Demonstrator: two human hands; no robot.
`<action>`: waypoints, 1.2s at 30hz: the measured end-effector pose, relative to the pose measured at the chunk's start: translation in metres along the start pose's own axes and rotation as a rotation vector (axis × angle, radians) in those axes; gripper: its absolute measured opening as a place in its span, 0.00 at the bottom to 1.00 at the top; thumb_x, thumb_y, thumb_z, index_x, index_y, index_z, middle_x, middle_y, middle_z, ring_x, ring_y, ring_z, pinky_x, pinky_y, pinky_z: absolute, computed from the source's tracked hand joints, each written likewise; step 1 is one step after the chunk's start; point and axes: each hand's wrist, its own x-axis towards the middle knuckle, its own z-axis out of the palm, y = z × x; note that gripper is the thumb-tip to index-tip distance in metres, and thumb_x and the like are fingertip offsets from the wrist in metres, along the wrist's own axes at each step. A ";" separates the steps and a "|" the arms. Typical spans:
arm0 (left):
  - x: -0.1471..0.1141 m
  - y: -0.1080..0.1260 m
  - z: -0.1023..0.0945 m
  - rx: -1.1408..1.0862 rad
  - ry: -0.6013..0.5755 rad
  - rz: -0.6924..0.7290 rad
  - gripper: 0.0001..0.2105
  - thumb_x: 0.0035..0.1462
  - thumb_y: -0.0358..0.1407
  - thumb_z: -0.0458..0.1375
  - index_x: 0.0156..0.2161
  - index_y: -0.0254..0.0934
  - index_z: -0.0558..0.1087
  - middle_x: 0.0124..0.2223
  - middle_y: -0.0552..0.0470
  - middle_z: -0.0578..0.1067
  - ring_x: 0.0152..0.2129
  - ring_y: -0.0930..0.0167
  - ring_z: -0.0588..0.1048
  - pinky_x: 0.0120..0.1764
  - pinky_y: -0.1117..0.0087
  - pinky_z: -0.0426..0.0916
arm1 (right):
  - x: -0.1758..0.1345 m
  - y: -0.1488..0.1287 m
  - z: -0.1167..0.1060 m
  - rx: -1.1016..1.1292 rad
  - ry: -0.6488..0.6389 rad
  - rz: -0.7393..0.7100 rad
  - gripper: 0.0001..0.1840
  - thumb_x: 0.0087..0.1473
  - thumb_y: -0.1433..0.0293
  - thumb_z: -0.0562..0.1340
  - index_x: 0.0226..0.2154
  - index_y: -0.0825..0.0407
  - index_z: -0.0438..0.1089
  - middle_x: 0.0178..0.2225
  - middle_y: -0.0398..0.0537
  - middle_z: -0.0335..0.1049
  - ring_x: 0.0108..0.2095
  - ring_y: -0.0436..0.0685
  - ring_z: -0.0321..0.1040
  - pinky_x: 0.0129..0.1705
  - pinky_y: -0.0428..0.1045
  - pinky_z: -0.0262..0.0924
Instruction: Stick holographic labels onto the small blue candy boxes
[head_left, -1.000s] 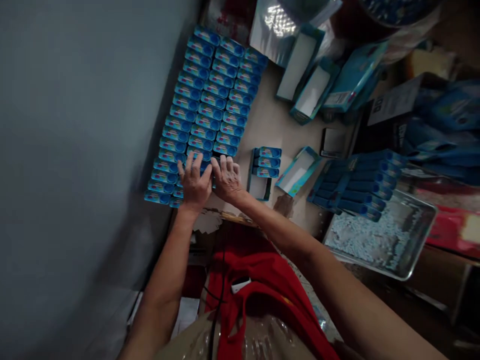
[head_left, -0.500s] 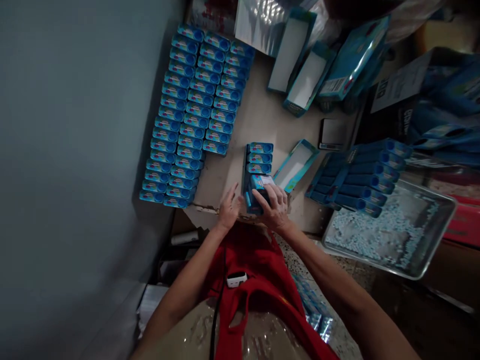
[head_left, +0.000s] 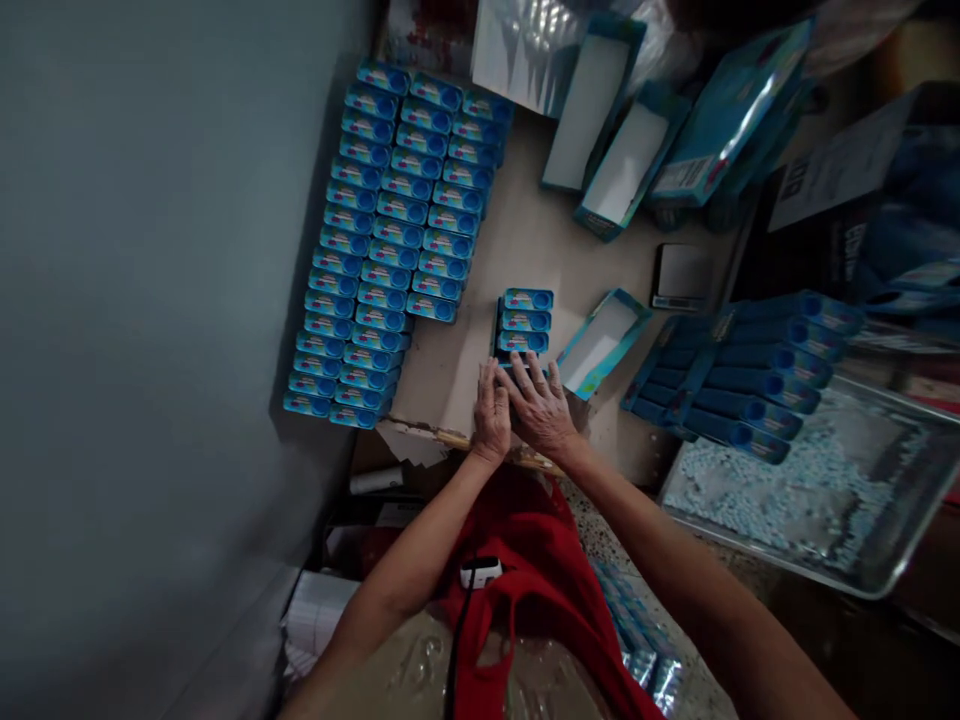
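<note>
Near the table's front edge, several small blue packs (head_left: 525,321) stand in a row, with a dark box side along their left. My right hand (head_left: 541,405) lies palm down over the near end of this row, fingers spread. Against its left side my left hand (head_left: 492,415) stands on edge, fingers stretched forward and touching or almost touching the right hand. What lies beneath the palms is hidden. To the right of the row is an open blue carton (head_left: 604,343) with a white inside.
Long rows of blue packs (head_left: 386,235) stand by the wall. More open cartons (head_left: 589,105) lie at the back. A small scale (head_left: 681,275) sits right of centre. At the right, a metal tray (head_left: 892,560) holds small pale pieces, with stacked blue packs (head_left: 739,370) overlapping it.
My right hand has opened from its grip on a blue box and now lies flat. My left hand has moved right, up against it. The view has shifted slightly.
</note>
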 end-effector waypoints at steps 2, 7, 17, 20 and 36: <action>0.011 0.000 0.012 0.036 0.076 0.011 0.31 0.74 0.54 0.41 0.70 0.35 0.65 0.73 0.39 0.63 0.74 0.61 0.57 0.76 0.53 0.49 | 0.006 0.006 0.002 0.003 -0.037 0.019 0.38 0.67 0.66 0.58 0.76 0.51 0.51 0.77 0.60 0.43 0.77 0.74 0.38 0.75 0.76 0.34; 0.022 0.007 0.012 0.014 0.167 -0.121 0.32 0.73 0.56 0.44 0.67 0.34 0.67 0.70 0.34 0.67 0.70 0.59 0.64 0.73 0.51 0.55 | 0.015 0.016 -0.027 0.044 -0.138 -0.017 0.44 0.59 0.64 0.66 0.74 0.54 0.56 0.77 0.65 0.41 0.77 0.79 0.36 0.72 0.81 0.35; 0.023 0.015 -0.092 -0.025 0.306 -0.285 0.32 0.69 0.61 0.49 0.60 0.36 0.71 0.59 0.37 0.76 0.57 0.60 0.76 0.61 0.59 0.69 | 0.198 -0.037 -0.024 0.097 0.106 0.010 0.52 0.66 0.42 0.55 0.76 0.60 0.46 0.77 0.71 0.38 0.78 0.77 0.31 0.74 0.79 0.29; 0.017 0.017 -0.095 0.010 0.285 -0.227 0.32 0.69 0.61 0.49 0.62 0.36 0.70 0.58 0.37 0.77 0.55 0.61 0.77 0.58 0.59 0.71 | 0.213 -0.050 0.004 0.080 0.102 -0.018 0.56 0.63 0.41 0.60 0.75 0.64 0.47 0.76 0.76 0.38 0.77 0.80 0.32 0.74 0.79 0.28; -0.009 0.027 -0.077 0.484 0.113 0.121 0.18 0.71 0.46 0.54 0.55 0.35 0.76 0.51 0.36 0.78 0.51 0.55 0.76 0.57 0.51 0.71 | 0.221 -0.052 -0.052 0.108 -0.024 0.134 0.54 0.54 0.70 0.68 0.77 0.51 0.46 0.68 0.67 0.54 0.66 0.76 0.53 0.67 0.71 0.49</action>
